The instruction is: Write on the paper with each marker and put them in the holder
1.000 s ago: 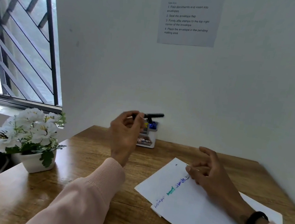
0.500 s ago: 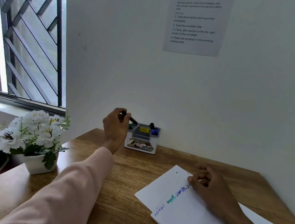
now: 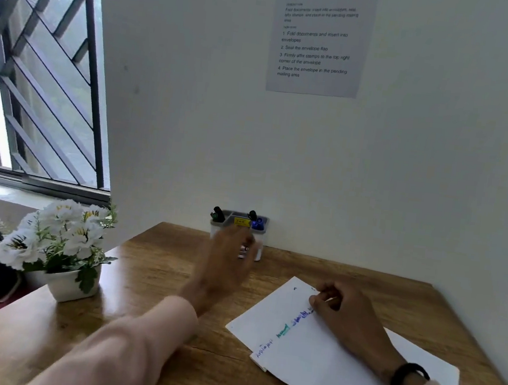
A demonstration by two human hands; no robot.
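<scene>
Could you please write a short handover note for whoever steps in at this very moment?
Left hand: blurred, in front of the holder, with no marker seen in it; fingers look relaxed.
Right hand: resting on the paper, fingers curled at its far edge; whether it holds anything cannot be told.
Markers: three caps show in the holder at the back of the desk: dark marker on the left, dark marker and blue marker on the right.
Done: the paper carries purple, green and blue scribbles.
Left: no loose marker is in view, so check for any outside the frame.
</scene>
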